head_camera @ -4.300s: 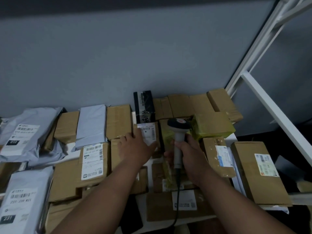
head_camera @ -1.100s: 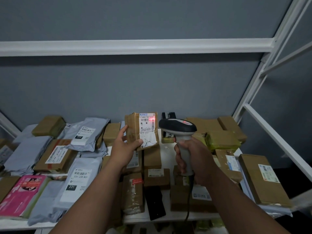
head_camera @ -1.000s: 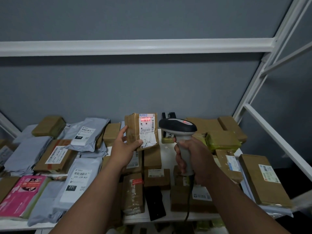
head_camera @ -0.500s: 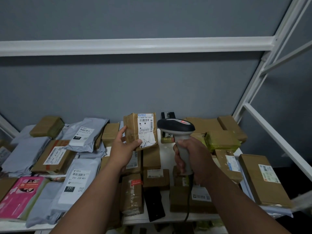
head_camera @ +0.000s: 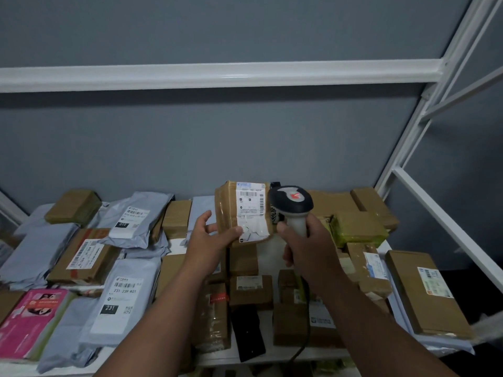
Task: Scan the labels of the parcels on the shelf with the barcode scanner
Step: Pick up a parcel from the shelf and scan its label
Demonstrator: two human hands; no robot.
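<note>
From the head camera we take the barcode scanner [head_camera: 291, 206] as our landmark; our right hand [head_camera: 307, 244] wraps its pale handle, fingers curled round it, so the dark head sits level and aims left. Just left of the scanner our left hand [head_camera: 211, 239] holds a small cardboard parcel [head_camera: 239, 210] up off the shelf [head_camera: 269, 254], thumb on the front, fingers behind; we judge it is tilted upright so its white shipping label [head_camera: 251, 210] faces the scanner head. We see no red beam on the label. Below the scanner, brown boxes lie flat, labels up; far left of it lie grey mailer bags [head_camera: 119, 303] and a pink packet [head_camera: 30, 319]; we judge those still await scanning.
</note>
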